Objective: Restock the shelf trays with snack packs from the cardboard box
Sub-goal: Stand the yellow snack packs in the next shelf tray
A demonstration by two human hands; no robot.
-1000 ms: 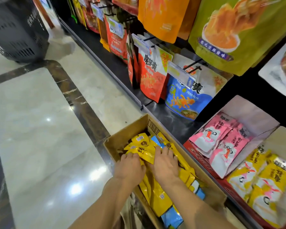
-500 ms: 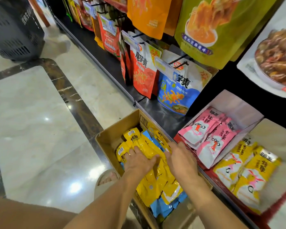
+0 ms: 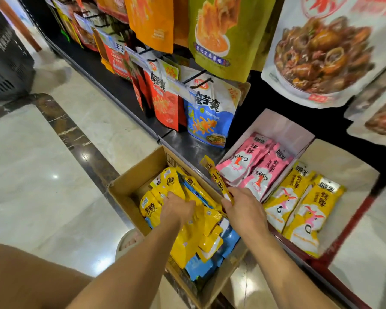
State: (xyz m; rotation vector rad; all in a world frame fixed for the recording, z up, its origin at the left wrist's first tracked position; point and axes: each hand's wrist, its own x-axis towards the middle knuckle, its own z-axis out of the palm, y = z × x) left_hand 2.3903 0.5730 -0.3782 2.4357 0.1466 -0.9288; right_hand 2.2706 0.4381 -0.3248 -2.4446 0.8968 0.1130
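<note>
An open cardboard box (image 3: 129, 186) stands on the floor against the shelf base, filled with yellow snack packs (image 3: 196, 233) and several blue packs (image 3: 210, 264). My left hand (image 3: 178, 208) is down among the yellow packs, fingers curled into the pile. My right hand (image 3: 243, 208) grips a few yellow packs (image 3: 216, 179) held on edge above the box's right rim. On the shelf to the right, a white tray (image 3: 283, 128) holds pink packs (image 3: 252, 168), and the tray beside it (image 3: 352, 166) holds yellow packs (image 3: 305, 210).
Large snack bags (image 3: 210, 112) hang on pegs above the shelf base. A black basket (image 3: 5, 65) stands on the floor at far left. My sandalled foot (image 3: 129, 241) is beside the box. A glossy marble floor (image 3: 42, 175) stretches left.
My right hand has lifted a few yellow packs out of the box toward the shelf trays. My left hand stays in the pile. The view has shifted right.
</note>
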